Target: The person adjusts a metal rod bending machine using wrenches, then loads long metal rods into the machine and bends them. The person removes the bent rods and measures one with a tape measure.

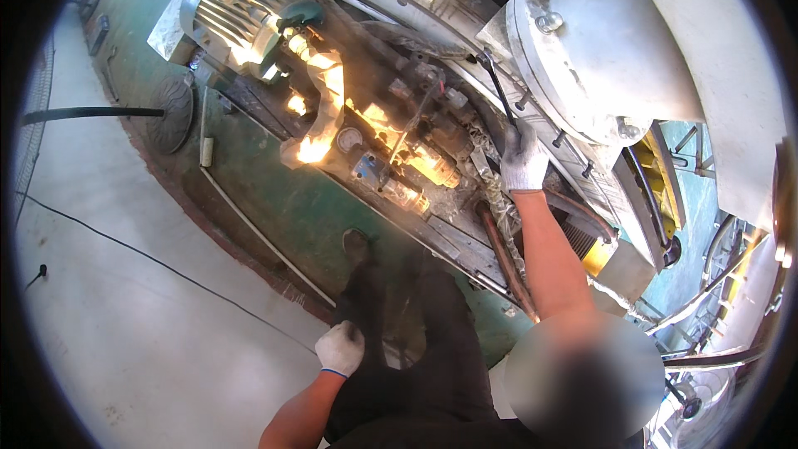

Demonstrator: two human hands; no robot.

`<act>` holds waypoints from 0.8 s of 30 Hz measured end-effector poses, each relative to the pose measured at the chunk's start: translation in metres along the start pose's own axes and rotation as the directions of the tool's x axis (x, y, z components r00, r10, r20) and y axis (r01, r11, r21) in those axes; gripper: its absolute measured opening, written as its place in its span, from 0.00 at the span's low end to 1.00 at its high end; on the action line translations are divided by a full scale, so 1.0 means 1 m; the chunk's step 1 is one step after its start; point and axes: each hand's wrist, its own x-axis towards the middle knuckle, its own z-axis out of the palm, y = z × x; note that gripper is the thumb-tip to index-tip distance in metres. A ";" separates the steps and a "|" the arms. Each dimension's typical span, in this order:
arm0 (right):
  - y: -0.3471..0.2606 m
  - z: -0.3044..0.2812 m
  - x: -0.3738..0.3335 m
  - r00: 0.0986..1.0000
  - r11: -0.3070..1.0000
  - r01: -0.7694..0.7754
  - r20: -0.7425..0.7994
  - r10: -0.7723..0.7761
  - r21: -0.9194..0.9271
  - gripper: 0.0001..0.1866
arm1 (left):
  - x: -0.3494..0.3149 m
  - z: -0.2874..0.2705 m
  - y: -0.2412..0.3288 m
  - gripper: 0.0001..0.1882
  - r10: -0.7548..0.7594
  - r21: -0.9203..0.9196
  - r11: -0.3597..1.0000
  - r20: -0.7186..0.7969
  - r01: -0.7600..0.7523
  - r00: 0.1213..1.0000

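My right hand (pixel 524 158), in a white work glove, reaches forward along the machine and is closed around a long, dark wrench (pixel 499 93). The far end of the wrench meets a bolt at the edge of the metal frame, beside a big white flanged cylinder (pixel 598 50). Whether its jaw sits fully on the bolt is too small to tell. Down by my left thigh, my left hand (pixel 339 349) wears a similar glove and is curled into a fist. Nothing sticks out of it.
Left of the wrench lie hydraulic valves (pixel 374 173) and pipes, partly in bright sunlight. A finned electric motor (pixel 241 17) stands at the far left of the machine. A thin black cable (pixel 158 256) crosses the pale floor. A blurred patch covers the lower right.
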 end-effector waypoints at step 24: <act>0.012 0.008 -0.003 0.997 0.996 0.071 -0.044 -0.069 0.048 0.09 | 0.007 0.002 0.003 0.07 0.032 0.023 0.999 0.006 -0.032 0.999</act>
